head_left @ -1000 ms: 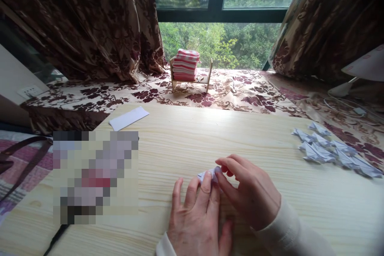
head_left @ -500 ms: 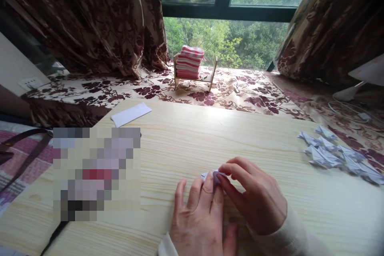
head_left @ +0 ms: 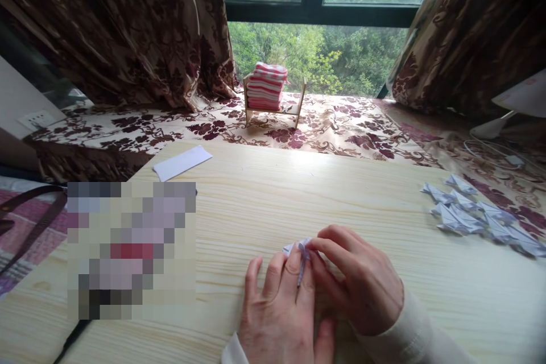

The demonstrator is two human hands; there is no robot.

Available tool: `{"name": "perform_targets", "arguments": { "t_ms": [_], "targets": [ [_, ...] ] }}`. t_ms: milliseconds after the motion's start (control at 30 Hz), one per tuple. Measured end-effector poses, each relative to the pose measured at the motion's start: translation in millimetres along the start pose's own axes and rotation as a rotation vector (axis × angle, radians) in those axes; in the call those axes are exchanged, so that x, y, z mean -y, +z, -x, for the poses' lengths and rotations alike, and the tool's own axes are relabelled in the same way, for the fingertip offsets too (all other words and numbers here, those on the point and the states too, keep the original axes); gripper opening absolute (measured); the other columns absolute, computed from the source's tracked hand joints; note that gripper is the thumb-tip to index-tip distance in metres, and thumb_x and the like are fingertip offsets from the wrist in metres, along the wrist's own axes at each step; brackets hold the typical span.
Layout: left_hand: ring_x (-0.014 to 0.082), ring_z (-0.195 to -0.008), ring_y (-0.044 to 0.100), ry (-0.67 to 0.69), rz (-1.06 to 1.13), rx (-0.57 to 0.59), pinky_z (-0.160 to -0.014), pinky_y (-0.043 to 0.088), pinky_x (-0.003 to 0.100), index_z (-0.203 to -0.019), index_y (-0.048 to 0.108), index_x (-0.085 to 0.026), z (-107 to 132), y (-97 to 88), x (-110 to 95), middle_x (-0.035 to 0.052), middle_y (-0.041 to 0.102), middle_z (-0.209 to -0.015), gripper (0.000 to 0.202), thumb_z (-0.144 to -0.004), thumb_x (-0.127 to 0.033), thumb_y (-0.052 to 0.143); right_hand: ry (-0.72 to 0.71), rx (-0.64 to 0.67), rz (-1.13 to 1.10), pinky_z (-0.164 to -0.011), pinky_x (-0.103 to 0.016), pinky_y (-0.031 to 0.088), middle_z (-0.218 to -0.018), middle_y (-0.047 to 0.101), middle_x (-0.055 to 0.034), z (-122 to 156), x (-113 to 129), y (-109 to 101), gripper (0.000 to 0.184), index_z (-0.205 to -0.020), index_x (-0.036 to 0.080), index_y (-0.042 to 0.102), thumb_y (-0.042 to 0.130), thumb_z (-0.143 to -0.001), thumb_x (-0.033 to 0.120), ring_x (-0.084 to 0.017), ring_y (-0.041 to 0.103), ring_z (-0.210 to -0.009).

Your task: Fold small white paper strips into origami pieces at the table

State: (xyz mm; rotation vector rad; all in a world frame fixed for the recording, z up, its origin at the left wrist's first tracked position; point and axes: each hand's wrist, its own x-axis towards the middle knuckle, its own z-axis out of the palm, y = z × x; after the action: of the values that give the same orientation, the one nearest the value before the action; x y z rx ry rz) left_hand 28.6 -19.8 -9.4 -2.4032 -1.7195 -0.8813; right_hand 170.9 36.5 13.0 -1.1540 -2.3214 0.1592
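A small folded piece of white paper (head_left: 303, 248) lies on the light wooden table, mostly covered by my fingers. My left hand (head_left: 279, 307) rests palm down with its fingers stretched out, and the index and middle fingertips press on the paper. From the right, my right hand (head_left: 358, 278) pinches the paper's upper right part between thumb and index finger. A narrow folded flap stands between two of my left fingers. How the paper is folded underneath is hidden.
Several folded paper pieces (head_left: 478, 216) lie grouped at the table's right edge. A flat white paper strip (head_left: 183, 162) is at the back left. Nearer on the left is a pixelated patch with a dark cable (head_left: 72, 341). Behind stands a small wooden rack with folded red-and-white cloths (head_left: 267, 88).
My right thumb and index finger have pressed the raised paper flap down and narrower between my left fingers. My left hand stays in place; the view has shifted slightly.
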Motion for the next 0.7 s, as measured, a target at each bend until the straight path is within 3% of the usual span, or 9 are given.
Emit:
{"name": "perform_targets", "arguments": {
  "t_ms": [233, 433, 700],
  "targets": [
    [0.0273, -0.105, 0.052, 0.011, -0.020, 0.014, -0.098, 0.024, 0.047, -0.108, 0.065, -0.019, -0.4, -1.4, -0.3, 0.0086, 0.067, -0.113, 0.045, -0.086, -0.051, 0.043, 0.042, -0.063, 0.016, -0.065, -0.028, 0.047, -0.082, 0.062, -0.0069, -4.3, -1.1, -0.3, 0.017, -0.088, 0.017, 0.063, 0.051, -0.088, 0.028, -0.018, 0.058, -0.074],
    [0.0258, -0.105, 0.053, 0.014, -0.031, -0.014, -0.099, 0.025, 0.046, -0.108, 0.065, -0.018, -0.7, -0.1, -0.4, 0.0075, 0.066, -0.117, 0.045, -0.088, -0.050, 0.040, -0.031, -0.055, -0.026, -0.062, -0.026, 0.046, -0.080, 0.061, -0.0061, -4.4, -3.3, -1.3, 0.019, -0.086, 0.018, 0.065, 0.046, -0.089, 0.017, -0.016, 0.055, -0.071],
    [0.0255, -0.105, 0.053, 0.021, -0.043, -0.013, -0.099, 0.026, 0.047, -0.111, 0.065, -0.017, -0.4, -0.1, -0.5, 0.0077, 0.063, -0.121, 0.047, -0.089, -0.050, 0.039, -0.056, -0.014, -0.019, -0.058, -0.026, 0.042, -0.077, 0.058, -0.0062, -5.3, -4.4, -4.3, 0.023, -0.082, 0.018, 0.065, 0.044, -0.090, 0.017, -0.017, 0.051, -0.068]
  ]
}}
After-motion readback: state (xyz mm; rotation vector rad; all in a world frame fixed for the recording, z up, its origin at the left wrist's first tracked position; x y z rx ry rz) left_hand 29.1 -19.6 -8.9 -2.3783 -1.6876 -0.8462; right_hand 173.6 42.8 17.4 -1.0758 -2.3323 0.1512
